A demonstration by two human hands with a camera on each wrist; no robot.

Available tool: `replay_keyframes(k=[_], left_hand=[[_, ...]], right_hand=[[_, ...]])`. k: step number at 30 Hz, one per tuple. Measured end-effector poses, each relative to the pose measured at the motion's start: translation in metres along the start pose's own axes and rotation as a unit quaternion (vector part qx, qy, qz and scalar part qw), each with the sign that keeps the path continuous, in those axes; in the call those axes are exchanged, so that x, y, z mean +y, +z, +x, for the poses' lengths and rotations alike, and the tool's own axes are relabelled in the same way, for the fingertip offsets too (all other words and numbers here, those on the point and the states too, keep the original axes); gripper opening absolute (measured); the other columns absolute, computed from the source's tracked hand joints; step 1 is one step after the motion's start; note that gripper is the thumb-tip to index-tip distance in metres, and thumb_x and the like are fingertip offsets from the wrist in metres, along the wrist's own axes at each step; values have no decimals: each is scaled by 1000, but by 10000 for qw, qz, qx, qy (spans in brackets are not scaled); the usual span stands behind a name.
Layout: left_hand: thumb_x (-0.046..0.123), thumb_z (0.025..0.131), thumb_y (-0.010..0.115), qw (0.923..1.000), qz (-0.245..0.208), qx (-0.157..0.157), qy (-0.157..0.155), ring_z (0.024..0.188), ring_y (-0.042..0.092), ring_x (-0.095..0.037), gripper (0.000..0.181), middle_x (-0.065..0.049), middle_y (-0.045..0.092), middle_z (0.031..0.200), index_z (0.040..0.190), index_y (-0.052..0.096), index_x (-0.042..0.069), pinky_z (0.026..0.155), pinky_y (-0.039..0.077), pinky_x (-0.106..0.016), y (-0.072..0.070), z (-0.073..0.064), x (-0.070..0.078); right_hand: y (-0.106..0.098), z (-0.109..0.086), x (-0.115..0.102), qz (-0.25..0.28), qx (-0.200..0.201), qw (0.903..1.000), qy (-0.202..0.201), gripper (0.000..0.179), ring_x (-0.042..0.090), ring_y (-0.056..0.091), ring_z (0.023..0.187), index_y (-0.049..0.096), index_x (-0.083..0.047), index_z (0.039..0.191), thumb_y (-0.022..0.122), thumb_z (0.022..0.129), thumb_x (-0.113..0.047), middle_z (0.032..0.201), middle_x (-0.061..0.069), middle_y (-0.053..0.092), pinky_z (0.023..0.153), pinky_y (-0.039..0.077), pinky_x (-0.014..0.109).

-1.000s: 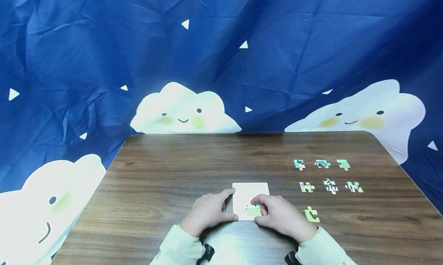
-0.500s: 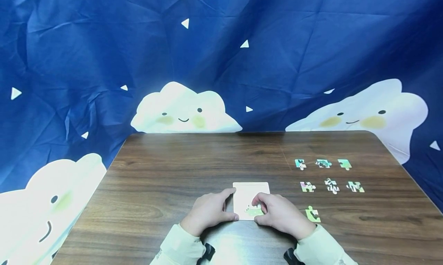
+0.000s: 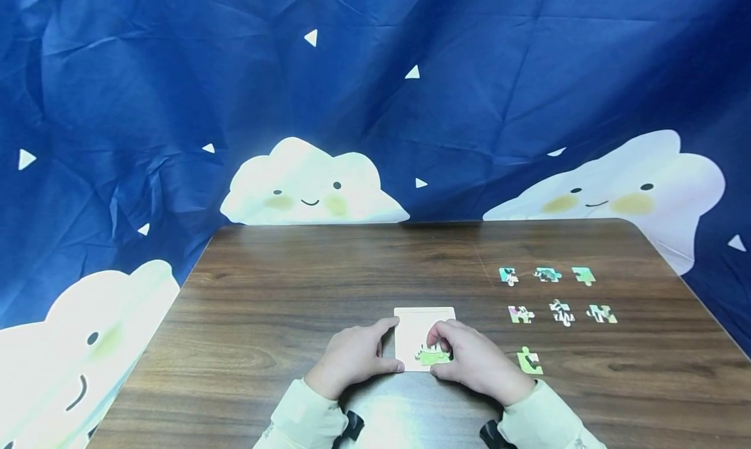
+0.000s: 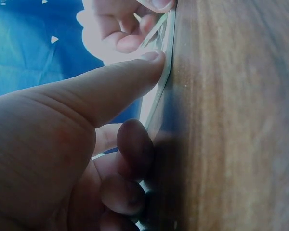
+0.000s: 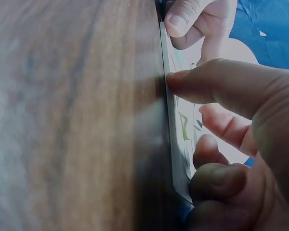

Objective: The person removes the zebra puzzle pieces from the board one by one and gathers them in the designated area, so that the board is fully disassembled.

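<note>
A square white puzzle board [image 3: 412, 332] lies flat on the table before me. A green-and-white puzzle piece [image 3: 434, 357] sits on its lower right part, partly hidden by my right hand. My left hand [image 3: 354, 359] holds the board's left side, thumb [image 4: 144, 67] at the near corner and index finger higher up that side. My right hand [image 3: 476, 363] is curled at the board's right side. Its thumb [image 5: 192, 84] presses the near rim, its index finger bends down over the piece, and other fingers [image 5: 214, 183] curl at the right edge.
Several loose puzzle pieces lie to the right: a back row with a green piece [image 3: 583, 275], a middle row with a black-and-white piece [image 3: 561, 313], and one green piece [image 3: 530, 360] nearer my right wrist. Beyond the wooden table [image 3: 281, 273] hangs a blue cloud-patterned cloth [image 3: 364, 77].
My right index finger has shifted slightly up and right, showing more of the green-and-white piece on the board. The left hand and the loose pieces stay in place.
</note>
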State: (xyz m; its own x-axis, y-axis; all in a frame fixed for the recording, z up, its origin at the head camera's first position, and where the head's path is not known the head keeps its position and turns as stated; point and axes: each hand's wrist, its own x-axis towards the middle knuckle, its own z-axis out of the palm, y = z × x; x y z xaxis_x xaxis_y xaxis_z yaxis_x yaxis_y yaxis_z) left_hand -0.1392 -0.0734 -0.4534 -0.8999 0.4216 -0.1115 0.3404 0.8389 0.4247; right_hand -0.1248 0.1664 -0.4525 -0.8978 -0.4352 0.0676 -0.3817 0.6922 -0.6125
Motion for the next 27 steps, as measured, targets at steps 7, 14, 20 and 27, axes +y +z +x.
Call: replay_keyframes(k=[7,14,20,27], left_hand=[[54,74,81,10000,25,44,14,54,47,-6,79,16,50,63,143,55,25,51,38,-29,0,-1,0],[54,75,81,9999,34,83,63,54,47,-5,78,17,49,62,142,55,25,51,38,-29,1,-1,-1],[53,75,81,9999,30,68,93,55,47,-4,78,17,50,63,142,55,24,53,38,-28,1,-1,0],[54,76,81,10000,27,16,70,55,47,-4,78,17,50,63,142,55,23,53,38,-28,1,-1,0]], right_hand=[[1,-1,-3,-250,33,9997,-67,32,7,50,79,61,-27,92,81,69,-18,88,-14,52,70,43,29],[0,-2,-5,-457,-73,9989,-74,28,5,52,77,64,-27,92,82,70,-21,91,-17,55,69,44,30],[-1,-4,-6,-713,-121,9972,-174,27,4,53,77,72,-22,98,83,72,-22,91,-17,56,70,46,31],[-2,-6,-5,-807,-28,9961,-348,26,2,49,74,75,-23,100,82,76,-29,89,-19,55,66,45,28]])
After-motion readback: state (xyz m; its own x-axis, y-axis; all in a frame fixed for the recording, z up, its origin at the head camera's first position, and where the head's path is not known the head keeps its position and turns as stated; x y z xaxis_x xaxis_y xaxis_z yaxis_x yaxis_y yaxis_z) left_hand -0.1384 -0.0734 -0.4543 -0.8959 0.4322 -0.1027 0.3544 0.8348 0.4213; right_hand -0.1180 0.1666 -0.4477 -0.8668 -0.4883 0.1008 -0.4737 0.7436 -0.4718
